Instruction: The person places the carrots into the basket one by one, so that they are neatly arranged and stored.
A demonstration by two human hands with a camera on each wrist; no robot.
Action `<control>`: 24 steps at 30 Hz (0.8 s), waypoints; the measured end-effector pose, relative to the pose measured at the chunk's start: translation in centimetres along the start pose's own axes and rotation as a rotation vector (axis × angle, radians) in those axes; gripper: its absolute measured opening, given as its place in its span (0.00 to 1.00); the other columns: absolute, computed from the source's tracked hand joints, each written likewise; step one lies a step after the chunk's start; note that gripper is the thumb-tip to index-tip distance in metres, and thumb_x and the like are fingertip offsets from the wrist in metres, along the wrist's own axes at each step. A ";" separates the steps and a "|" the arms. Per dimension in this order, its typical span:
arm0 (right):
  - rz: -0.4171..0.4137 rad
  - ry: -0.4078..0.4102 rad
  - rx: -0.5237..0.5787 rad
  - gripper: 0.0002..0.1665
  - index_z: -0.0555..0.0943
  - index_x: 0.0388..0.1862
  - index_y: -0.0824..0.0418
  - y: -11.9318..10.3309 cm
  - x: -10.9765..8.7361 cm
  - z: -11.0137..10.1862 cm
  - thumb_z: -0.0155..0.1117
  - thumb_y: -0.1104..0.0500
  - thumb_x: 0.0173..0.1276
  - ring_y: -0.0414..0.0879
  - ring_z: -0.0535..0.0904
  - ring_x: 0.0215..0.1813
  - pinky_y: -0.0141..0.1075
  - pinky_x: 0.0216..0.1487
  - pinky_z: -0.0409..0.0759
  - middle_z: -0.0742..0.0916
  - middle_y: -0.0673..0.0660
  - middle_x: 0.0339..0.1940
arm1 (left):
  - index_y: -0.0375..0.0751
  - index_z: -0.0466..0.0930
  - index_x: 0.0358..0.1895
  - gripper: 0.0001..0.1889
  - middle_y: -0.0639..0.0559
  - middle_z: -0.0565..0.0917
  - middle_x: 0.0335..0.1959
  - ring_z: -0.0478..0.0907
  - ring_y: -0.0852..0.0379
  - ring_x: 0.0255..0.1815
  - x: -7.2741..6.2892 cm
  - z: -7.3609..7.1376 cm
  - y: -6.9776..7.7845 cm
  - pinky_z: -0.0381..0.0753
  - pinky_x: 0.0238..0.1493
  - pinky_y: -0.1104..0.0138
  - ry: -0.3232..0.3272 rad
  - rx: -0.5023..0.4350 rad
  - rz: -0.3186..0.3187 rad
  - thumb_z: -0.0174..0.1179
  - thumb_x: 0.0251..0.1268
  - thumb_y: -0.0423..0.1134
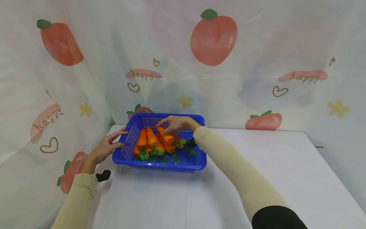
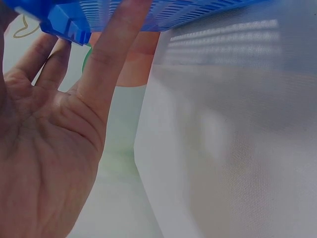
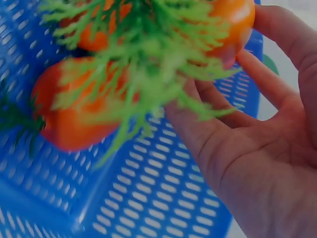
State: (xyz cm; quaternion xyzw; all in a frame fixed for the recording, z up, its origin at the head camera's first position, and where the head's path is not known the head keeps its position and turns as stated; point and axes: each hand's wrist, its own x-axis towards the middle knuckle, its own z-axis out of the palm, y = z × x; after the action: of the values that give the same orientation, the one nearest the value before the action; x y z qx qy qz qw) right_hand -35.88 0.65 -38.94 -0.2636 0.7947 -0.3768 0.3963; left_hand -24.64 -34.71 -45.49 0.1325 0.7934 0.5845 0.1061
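Observation:
A blue perforated basket (image 1: 124, 158) holds several orange carrots (image 1: 154, 138) with feathery green tops (image 1: 156, 150). Over the basket, my right hand (image 1: 178, 124) pinches one carrot (image 3: 235, 26) between thumb and fingers; its green leaves (image 3: 143, 64) hang in front of part of the hand in the right wrist view. Another carrot (image 3: 81, 106) lies below in the basket. At the basket's left end, my left hand (image 1: 105, 148) touches the rim with fingers and thumb spread and largely straight. The palm faces the camera in the left wrist view.
Under the basket is a table with a white cover (image 1: 160, 200). A printed curtain (image 1: 171, 41) with fruit and hearts stands behind and to the left. Dark wrist mounts (image 1: 103, 175) sit near both wrists.

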 end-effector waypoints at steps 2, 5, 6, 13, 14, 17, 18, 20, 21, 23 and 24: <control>0.014 -0.010 0.008 0.37 0.67 0.80 0.52 0.0 0.6 0.2 0.67 0.57 0.74 0.55 0.80 0.62 0.48 0.50 0.88 0.67 0.61 0.79 | 0.39 0.64 0.77 0.30 0.51 0.48 0.86 0.52 0.28 0.80 0.0 -0.1 0.0 0.80 0.57 0.39 0.001 0.005 -0.002 0.58 0.75 0.35; 0.045 -0.022 0.020 0.37 0.68 0.79 0.52 0.1 1.5 0.4 0.67 0.57 0.74 0.56 0.77 0.66 0.50 0.50 0.88 0.59 0.60 0.83 | 0.39 0.64 0.77 0.30 0.51 0.48 0.86 0.51 0.28 0.80 0.1 -0.1 0.0 0.79 0.58 0.38 -0.002 0.008 -0.003 0.58 0.75 0.35; 0.054 -0.023 0.021 0.37 0.68 0.79 0.52 0.2 1.7 0.4 0.67 0.57 0.74 0.57 0.76 0.67 0.50 0.50 0.88 0.58 0.59 0.84 | 0.39 0.64 0.77 0.30 0.51 0.48 0.86 0.51 0.28 0.80 0.1 -0.1 0.0 0.79 0.58 0.37 -0.003 0.008 -0.001 0.58 0.75 0.35; 0.072 0.003 0.035 0.35 0.71 0.78 0.50 0.4 2.8 0.8 0.68 0.55 0.74 0.56 0.75 0.66 0.49 0.46 0.89 0.57 0.58 0.84 | 0.38 0.64 0.77 0.30 0.50 0.48 0.86 0.51 0.28 0.80 0.0 0.0 0.2 0.78 0.58 0.37 0.004 -0.005 0.006 0.58 0.75 0.34; 0.069 0.003 0.033 0.35 0.71 0.78 0.50 0.4 2.9 0.9 0.68 0.55 0.74 0.56 0.75 0.66 0.49 0.46 0.89 0.57 0.58 0.84 | 0.38 0.65 0.77 0.30 0.51 0.49 0.86 0.51 0.28 0.80 0.0 0.0 0.2 0.78 0.58 0.37 0.005 -0.004 0.005 0.58 0.75 0.34; 0.064 0.006 0.035 0.35 0.71 0.78 0.50 0.4 2.9 1.2 0.68 0.53 0.73 0.56 0.75 0.66 0.49 0.46 0.89 0.57 0.59 0.84 | 0.39 0.64 0.77 0.29 0.51 0.48 0.86 0.51 0.28 0.80 0.0 0.0 0.3 0.78 0.58 0.37 0.003 -0.002 0.006 0.58 0.75 0.34; 0.063 0.007 0.037 0.35 0.70 0.78 0.49 0.3 2.9 1.3 0.68 0.53 0.74 0.56 0.75 0.66 0.49 0.46 0.89 0.57 0.59 0.84 | 0.39 0.64 0.77 0.29 0.51 0.48 0.86 0.51 0.29 0.80 0.0 0.0 0.3 0.78 0.58 0.38 0.004 -0.003 0.005 0.58 0.75 0.34; 0.062 0.005 0.041 0.35 0.69 0.78 0.50 0.2 2.7 1.5 0.67 0.53 0.74 0.57 0.75 0.67 0.49 0.47 0.88 0.58 0.59 0.83 | 0.38 0.64 0.77 0.30 0.50 0.48 0.86 0.50 0.28 0.80 0.1 0.0 0.3 0.79 0.58 0.38 0.002 -0.003 0.004 0.57 0.75 0.34; 0.061 0.006 0.044 0.35 0.69 0.79 0.50 0.2 2.6 1.6 0.66 0.53 0.75 0.57 0.75 0.67 0.49 0.48 0.88 0.58 0.59 0.83 | 0.38 0.64 0.77 0.30 0.50 0.48 0.86 0.50 0.28 0.80 0.1 0.0 0.3 0.79 0.58 0.38 0.000 -0.004 0.005 0.57 0.76 0.34; 0.057 0.006 0.052 0.36 0.68 0.79 0.51 0.1 2.5 1.8 0.65 0.53 0.75 0.57 0.75 0.67 0.48 0.48 0.88 0.57 0.59 0.84 | 0.38 0.64 0.77 0.30 0.50 0.48 0.86 0.50 0.28 0.80 0.1 -0.1 0.2 0.79 0.58 0.38 0.001 -0.004 0.000 0.58 0.75 0.34; 0.055 0.008 0.053 0.36 0.68 0.79 0.51 0.1 2.4 1.9 0.65 0.53 0.76 0.57 0.75 0.67 0.48 0.48 0.88 0.56 0.59 0.84 | 0.38 0.64 0.77 0.30 0.50 0.48 0.86 0.50 0.28 0.80 0.1 -0.1 0.1 0.79 0.58 0.38 0.000 -0.002 -0.002 0.58 0.75 0.35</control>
State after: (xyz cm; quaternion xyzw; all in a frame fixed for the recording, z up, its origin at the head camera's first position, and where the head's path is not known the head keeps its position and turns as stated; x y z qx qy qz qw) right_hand -35.64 -1.76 -40.85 -0.2296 0.7928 -0.3878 0.4102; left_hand -24.77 -34.69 -45.38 0.1318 0.7928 0.5853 0.1069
